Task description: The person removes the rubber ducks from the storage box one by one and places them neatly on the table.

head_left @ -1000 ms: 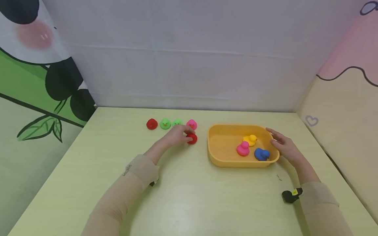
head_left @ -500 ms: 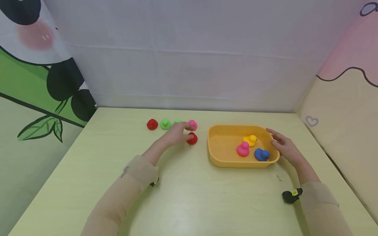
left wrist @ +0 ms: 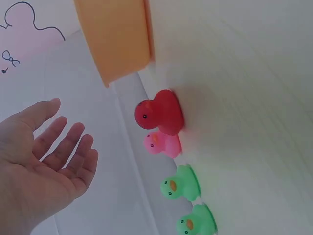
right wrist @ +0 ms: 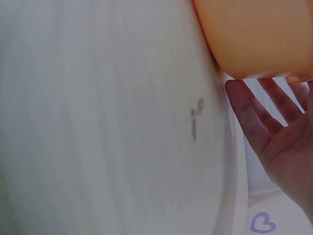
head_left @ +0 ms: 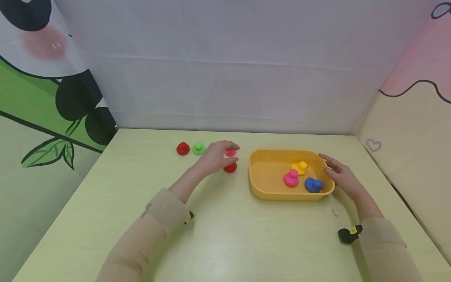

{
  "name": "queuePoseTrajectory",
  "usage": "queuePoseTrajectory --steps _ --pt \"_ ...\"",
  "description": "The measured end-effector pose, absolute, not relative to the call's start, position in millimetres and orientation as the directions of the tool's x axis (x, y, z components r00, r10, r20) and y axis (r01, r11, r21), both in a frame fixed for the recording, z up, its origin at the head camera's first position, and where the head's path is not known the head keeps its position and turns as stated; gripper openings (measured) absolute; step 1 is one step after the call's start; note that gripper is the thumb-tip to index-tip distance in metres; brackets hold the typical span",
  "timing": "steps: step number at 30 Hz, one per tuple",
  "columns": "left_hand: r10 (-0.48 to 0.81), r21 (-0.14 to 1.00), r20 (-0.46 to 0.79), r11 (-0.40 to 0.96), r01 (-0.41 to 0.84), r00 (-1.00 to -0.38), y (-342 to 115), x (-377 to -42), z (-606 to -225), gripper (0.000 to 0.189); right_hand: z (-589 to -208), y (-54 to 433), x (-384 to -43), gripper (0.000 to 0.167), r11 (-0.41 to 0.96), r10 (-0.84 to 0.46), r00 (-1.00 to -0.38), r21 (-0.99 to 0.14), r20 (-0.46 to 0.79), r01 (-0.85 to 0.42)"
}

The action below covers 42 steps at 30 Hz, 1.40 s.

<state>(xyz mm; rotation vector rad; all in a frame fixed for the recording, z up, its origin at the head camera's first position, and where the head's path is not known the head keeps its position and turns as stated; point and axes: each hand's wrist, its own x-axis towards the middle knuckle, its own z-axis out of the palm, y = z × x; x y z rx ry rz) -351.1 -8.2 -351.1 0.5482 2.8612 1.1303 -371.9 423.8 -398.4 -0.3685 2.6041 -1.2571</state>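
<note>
My left hand point(head_left: 215, 157) hovers over the table with thumb and fingers spread and nothing between them. Below its thumb sits a red toy duck point(head_left: 230, 168). A pink duck point(head_left: 230, 153) shows partly behind the fingers. The left wrist view has this red duck point(left wrist: 164, 112) standing apart from the hand point(left wrist: 49, 161), nearer the camera than the pink one. My right hand point(head_left: 340, 174) touches the right end of the yellow tray point(head_left: 262, 170), its fingers extended along the end wall. Inside lie a yellow duck point(head_left: 301, 167), a pink duck point(head_left: 291, 178) and a blue duck point(head_left: 313, 185).
Left of the hand, a second red duck point(head_left: 183, 149) and a green duck point(head_left: 199, 148) stand in a row. Another green duck point(left wrist: 181, 183), hidden behind the hand in the head view, appears in the left wrist view. A pale wall point(head_left: 232, 94) closes off the table's back.
My left hand has risen slightly off the red duck, its fingers parting, and now covers one green duck. The red duck stays put. My right hand and the tray hold their place.
</note>
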Motion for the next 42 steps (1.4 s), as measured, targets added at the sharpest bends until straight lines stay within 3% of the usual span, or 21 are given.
queuePoseTrajectory --steps 9,18,36,42 --pt "0.287 0.714 0.191 0.616 0.334 -0.939 11 -334 -335 0.037 -399 425 -372 0.058 0.587 -0.320 -0.943 -0.800 -0.092 -0.121" --pt "0.314 0.677 0.294 0.598 0.428 -0.903 33 -330 -329 0.036 -396 423 -370 0.058 0.582 -0.323 -0.942 -0.804 -0.091 -0.121" --pt "0.361 0.729 0.201 0.566 0.385 -0.911 84 -326 -335 0.044 -397 422 -370 0.057 0.570 -0.326 -0.941 -0.813 -0.088 -0.121" --pt "0.415 0.706 0.213 0.561 0.433 -0.885 100 -331 -343 0.044 -396 423 -370 0.057 0.567 -0.336 -0.938 -0.813 -0.082 -0.133"
